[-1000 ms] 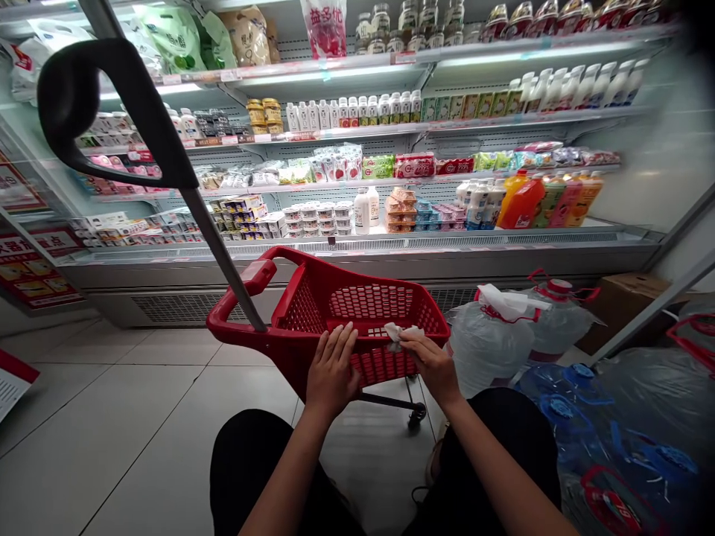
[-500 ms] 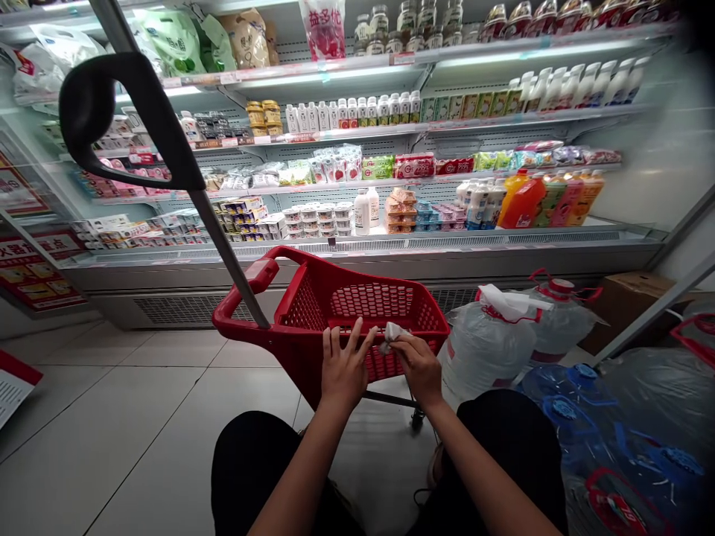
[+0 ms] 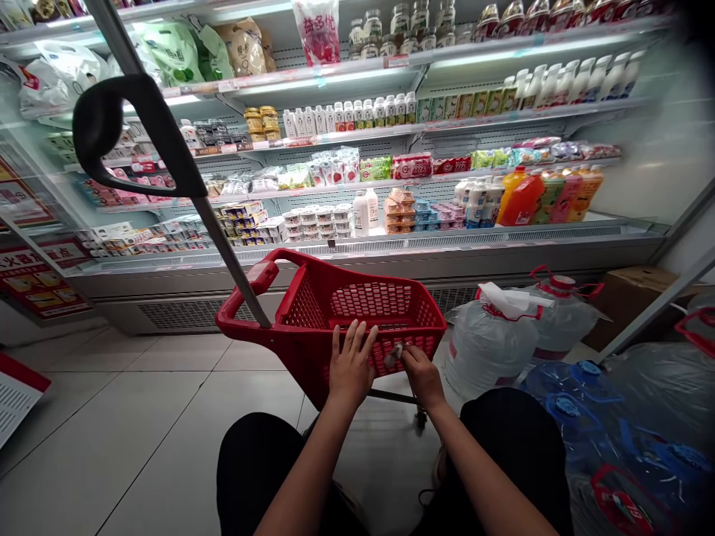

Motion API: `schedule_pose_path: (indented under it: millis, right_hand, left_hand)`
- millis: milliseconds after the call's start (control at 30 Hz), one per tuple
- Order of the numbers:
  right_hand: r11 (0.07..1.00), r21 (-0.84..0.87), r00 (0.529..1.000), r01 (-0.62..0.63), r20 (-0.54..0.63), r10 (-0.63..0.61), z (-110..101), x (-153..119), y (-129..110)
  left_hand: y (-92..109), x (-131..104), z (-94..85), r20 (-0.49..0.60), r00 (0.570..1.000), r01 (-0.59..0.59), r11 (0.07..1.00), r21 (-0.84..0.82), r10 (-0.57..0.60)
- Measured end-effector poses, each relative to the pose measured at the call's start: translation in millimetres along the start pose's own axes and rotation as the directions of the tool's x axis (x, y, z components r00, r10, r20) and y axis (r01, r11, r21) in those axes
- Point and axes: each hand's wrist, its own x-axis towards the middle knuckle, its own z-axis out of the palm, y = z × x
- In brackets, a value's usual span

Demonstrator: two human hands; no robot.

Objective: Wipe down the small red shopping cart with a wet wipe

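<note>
A red plastic shopping cart (image 3: 302, 339) with perforated sides and a long grey pole with a black handle (image 3: 184, 160) stands in front of me. My left hand (image 3: 351, 365) lies with spread fingers on the near rim and side of the basket, holding nothing. Just right of it, my right hand (image 3: 423, 376) pinches a crumpled whitish cloth or tissue (image 3: 394, 355) against the perforated near side. The two hands are apart, and the cloth is between them.
A refrigerated shelf (image 3: 357, 260) with bottles, cups and pouches runs behind the cart. To the right are large wrapped water jugs (image 3: 488, 346), blue-capped bottles (image 3: 567, 409) and a cardboard box (image 3: 637, 298). My knees flank my arms.
My right hand and the cloth have moved down from the rim onto the basket's near side. My left hand has shifted slightly right, its fingers closer together. The view has tilted a little.
</note>
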Motion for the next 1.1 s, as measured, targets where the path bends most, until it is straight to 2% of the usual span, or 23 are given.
schedule_pose_path:
  millis: [167,300,400,467,567,700,767,867,933,1000,1067,1100]
  right_hand:
    - [0.987,0.077,0.984,-0.138,-0.106,0.146,0.4,-0.8,1.2]
    - [0.973,0.164,0.977,-0.163,-0.111,0.182,28.2,14.5,-30.5]
    - [0.969,0.216,0.990,-0.118,-0.048,0.131,52.3,21.9,-59.6]
    - [0.967,0.238,0.995,-0.096,-0.015,0.102,59.3,21.9,-68.2]
    - [0.963,0.250,0.995,-0.096,0.006,0.098,51.1,16.2,-56.8]
    - [0.953,0.237,0.978,-0.188,-0.045,0.205,18.4,5.5,-14.9]
    - [0.934,0.230,0.945,-0.275,-0.114,0.306,3.6,2.2,4.9]
    - [0.871,0.244,0.839,-0.426,-0.254,0.481,-1.6,2.7,22.7]
    - [0.816,0.282,0.757,-0.505,-0.309,0.575,9.2,7.2,24.7]
    - [0.763,0.335,0.696,-0.553,-0.316,0.644,27.7,13.5,18.8]
    - [0.719,0.390,0.660,-0.576,-0.297,0.690,47.5,19.4,6.4]
    - [0.704,0.416,0.657,-0.576,-0.276,0.701,56.1,21.6,-1.7]
  left_hand:
    - [3.4,2.1,-5.8,0.029,1.000,0.006,1.000,0.001,-0.006]
    - [7.3,2.9,-8.5,0.059,0.998,0.009,1.000,0.013,-0.009]
    - [6.2,2.5,-7.4,0.069,0.998,0.005,0.999,0.043,-0.008]
    - [3.4,1.2,-6.3,0.068,0.998,-0.004,0.998,0.056,0.001]
    - [-1.2,-1.7,-5.5,0.061,0.998,-0.018,0.998,0.059,0.014]
    - [-2.1,-4.3,-5.1,0.058,0.998,-0.037,0.997,0.072,0.032]
    - [0.3,-3.8,-4.5,0.058,0.998,-0.029,0.997,0.076,0.025]
    - [6.0,-0.5,-3.1,0.053,0.999,-0.014,0.997,0.070,0.010]
    - [10.3,3.5,-1.8,0.053,0.999,-0.010,0.998,0.056,0.007]
    - [14.7,8.8,-0.4,0.064,0.998,-0.006,0.999,0.040,0.003]
    - [18.7,14.7,1.2,0.086,0.996,0.000,1.000,0.031,-0.003]
    - [20.3,17.7,2.0,0.097,0.995,0.002,1.000,0.029,-0.004]
